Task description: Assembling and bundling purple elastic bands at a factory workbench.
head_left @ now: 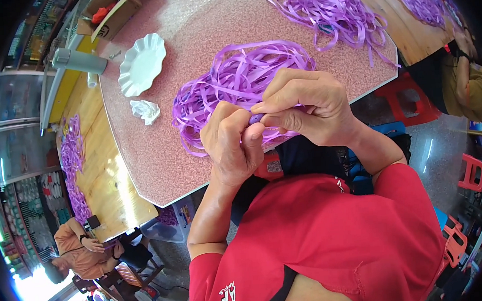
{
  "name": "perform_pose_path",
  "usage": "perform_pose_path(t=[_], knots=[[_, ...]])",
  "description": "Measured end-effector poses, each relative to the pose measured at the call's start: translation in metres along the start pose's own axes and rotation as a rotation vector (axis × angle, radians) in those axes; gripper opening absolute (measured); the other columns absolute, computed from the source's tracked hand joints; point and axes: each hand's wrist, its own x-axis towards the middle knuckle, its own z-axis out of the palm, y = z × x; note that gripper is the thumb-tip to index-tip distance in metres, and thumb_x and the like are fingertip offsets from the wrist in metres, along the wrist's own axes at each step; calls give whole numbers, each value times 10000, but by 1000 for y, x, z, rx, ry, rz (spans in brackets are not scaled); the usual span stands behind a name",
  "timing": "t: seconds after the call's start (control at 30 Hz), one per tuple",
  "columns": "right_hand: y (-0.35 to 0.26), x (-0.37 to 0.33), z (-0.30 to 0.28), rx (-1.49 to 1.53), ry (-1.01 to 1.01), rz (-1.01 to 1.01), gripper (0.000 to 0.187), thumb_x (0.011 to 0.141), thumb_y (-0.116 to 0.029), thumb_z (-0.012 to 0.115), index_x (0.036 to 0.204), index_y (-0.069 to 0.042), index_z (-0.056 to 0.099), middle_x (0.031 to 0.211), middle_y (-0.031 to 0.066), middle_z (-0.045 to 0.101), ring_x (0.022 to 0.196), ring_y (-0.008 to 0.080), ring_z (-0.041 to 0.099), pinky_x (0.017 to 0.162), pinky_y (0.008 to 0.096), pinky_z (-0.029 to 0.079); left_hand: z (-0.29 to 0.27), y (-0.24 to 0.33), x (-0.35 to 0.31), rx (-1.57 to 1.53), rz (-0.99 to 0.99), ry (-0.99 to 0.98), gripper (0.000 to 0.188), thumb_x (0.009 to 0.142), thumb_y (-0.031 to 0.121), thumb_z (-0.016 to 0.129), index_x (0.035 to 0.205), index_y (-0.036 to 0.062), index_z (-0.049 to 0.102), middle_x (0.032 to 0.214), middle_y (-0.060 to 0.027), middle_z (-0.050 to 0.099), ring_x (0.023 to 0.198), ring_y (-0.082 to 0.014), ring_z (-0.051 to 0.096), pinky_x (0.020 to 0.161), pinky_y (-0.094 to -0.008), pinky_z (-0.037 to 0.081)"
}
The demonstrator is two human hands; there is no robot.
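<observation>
Close together over the table's near edge, my two hands pinch the same purple ribbon [256,118], bunched into a small dark purple lump between the fingertips. My left hand [230,140] is closed with its thumb against the lump's near side. From the right, my right hand [314,108] grips it between thumb and forefinger. Whether the lump is a knot or a roll, I cannot tell. Just beyond my hands lies a loose heap of purple ribbon [236,76], and some strands pass beneath my right hand.
The pink speckled table [159,166] holds a white scalloped plate [143,65], crumpled white tissue [146,111] and another ribbon pile [334,12]. A grey cylinder [79,61] and cardboard box [112,17] stand far left. Other people sit at the left and right; red stools [472,173] stand right.
</observation>
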Motion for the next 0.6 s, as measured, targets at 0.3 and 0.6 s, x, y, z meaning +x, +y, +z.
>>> perform_pose_path(t=[0.3,0.6], knots=[[6,3,5,122,-10,-44,137,826,10,723,960,-10,705,876,100,670,762,174,664,630,266,535,4,3,-8,-184,-154,85,253,1001,222,535,883,-1,558,647,-90,489,491,-200,461,442,-327,316],[20,7,5,68,-28,-141,169,844,55,683,1006,5,691,885,100,648,753,160,663,637,263,558,-8,5,-13,-471,-577,-72,340,1033,299,493,1009,-13,625,725,-32,550,653,-120,515,609,-249,406]])
